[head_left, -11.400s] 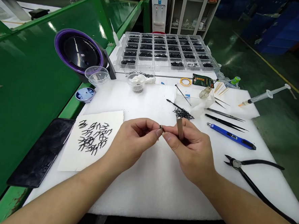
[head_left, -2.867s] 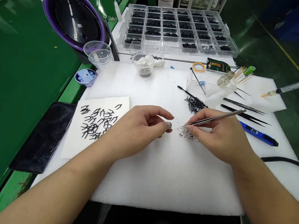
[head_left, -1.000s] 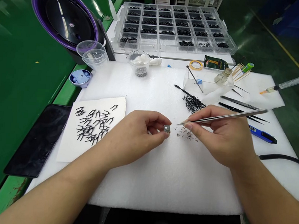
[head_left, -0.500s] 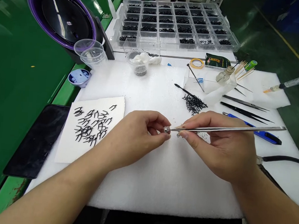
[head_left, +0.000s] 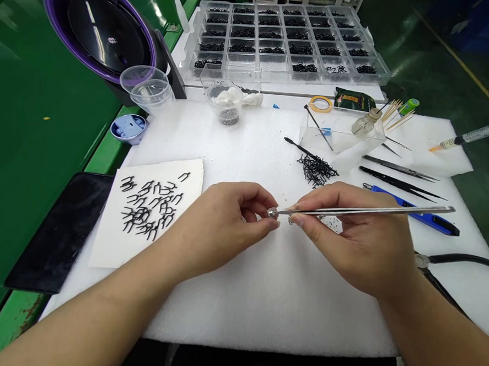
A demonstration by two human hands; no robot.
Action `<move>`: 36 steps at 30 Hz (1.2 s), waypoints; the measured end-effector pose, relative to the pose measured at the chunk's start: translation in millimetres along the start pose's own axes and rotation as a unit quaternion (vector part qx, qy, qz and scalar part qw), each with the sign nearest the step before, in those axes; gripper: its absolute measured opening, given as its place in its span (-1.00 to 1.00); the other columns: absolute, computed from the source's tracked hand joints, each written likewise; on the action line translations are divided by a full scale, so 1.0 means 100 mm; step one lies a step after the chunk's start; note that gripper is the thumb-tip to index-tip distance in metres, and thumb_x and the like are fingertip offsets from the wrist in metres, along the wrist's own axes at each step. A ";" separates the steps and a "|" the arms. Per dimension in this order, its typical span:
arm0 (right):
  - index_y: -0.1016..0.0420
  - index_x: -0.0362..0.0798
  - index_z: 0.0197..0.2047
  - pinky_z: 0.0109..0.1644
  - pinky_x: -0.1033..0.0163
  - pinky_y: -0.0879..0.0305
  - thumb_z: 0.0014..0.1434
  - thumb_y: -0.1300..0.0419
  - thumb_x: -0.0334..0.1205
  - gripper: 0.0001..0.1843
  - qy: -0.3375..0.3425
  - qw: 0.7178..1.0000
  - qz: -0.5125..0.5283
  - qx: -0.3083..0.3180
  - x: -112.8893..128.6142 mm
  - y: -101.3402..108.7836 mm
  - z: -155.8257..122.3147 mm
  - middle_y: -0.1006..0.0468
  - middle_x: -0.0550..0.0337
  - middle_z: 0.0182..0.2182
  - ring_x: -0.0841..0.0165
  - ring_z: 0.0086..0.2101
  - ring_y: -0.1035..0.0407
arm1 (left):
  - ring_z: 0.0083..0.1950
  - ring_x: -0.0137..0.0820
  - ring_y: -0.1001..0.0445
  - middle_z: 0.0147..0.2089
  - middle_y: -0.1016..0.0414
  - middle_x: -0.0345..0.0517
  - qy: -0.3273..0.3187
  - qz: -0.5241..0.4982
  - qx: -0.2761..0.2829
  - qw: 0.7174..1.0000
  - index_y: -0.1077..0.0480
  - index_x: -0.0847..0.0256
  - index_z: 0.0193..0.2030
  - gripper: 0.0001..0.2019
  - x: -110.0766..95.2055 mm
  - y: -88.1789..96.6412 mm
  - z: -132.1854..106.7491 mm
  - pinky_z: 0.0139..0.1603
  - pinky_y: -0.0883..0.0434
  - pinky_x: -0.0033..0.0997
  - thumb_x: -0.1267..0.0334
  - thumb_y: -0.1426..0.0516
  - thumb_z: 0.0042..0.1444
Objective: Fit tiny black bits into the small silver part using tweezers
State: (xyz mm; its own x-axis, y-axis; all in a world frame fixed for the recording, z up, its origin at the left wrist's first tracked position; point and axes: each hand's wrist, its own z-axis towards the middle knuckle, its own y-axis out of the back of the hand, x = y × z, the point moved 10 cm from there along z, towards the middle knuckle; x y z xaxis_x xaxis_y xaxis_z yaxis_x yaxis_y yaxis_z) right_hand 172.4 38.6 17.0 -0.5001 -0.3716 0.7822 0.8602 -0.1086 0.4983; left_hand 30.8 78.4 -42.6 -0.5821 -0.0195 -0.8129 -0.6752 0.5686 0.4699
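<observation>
above the white foam pad [head_left: 262, 294] on the bench, the left hand [head_left: 225, 226] pinched a small metal piece [head_left: 272, 212] between thumb and fingertip. the right hand [head_left: 357, 239] was closed on steel tweezers [head_left: 367, 211], whose tips touched that piece. tiny dark bits [head_left: 329, 222] lay scattered just under the right hand. a heap of black wire parts [head_left: 316, 170] sat a little beyond, and forked black parts [head_left: 149, 207] lay on a paper sheet [head_left: 108, 241] to the left. a clear tray of compartments [head_left: 286, 42] stood at the far edge.
</observation>
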 end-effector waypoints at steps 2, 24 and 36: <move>-0.55 0.01 -0.32 -0.29 0.28 -0.45 0.16 -0.34 -0.34 -0.93 0.002 1.000 -0.002 -0.001 0.01 0.00 0.00 -0.66 0.28 -0.39 0.41 -0.35 -0.53 | -0.39 -0.48 -0.47 -0.39 -0.57 -0.31 0.000 0.003 0.000 1.000 -0.56 0.07 -0.22 -0.85 0.00 0.00 0.00 -0.40 -0.38 -0.49 0.13 -0.25 0.09; -0.53 0.01 -0.39 -0.40 0.29 -0.37 0.16 -0.35 -0.24 -0.88 0.002 0.996 -0.078 0.032 -0.01 -0.04 0.02 -0.65 0.29 -0.43 0.41 -0.43 -0.51 | -0.46 -0.44 -0.43 -0.42 -0.58 -0.21 0.014 0.062 -0.039 0.997 -0.61 0.10 -0.14 -0.75 -0.01 0.06 0.00 -0.42 -0.33 -0.41 0.07 -0.24 0.10; -0.49 0.04 -0.29 -0.27 0.27 -0.46 0.22 -0.30 -0.31 -0.92 0.098 0.990 -0.095 0.041 0.22 -0.06 -0.01 -0.67 0.23 -0.35 0.36 -0.35 -0.57 | -0.16 -0.33 -0.56 -0.15 -0.65 -0.18 0.010 -0.024 -0.004 1.000 -0.58 0.11 -0.05 -0.74 -0.01 0.04 -0.01 -0.12 -0.46 -0.31 0.10 -0.20 0.19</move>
State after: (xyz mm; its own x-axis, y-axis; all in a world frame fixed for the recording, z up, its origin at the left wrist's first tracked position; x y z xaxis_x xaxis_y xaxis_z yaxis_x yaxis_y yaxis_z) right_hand 156.3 30.1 30.6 -0.6166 -0.5238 0.5878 0.7371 -0.1218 0.6647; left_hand 28.0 79.4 -39.6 -0.5578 -0.0623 -0.8276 -0.7059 0.5600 0.4337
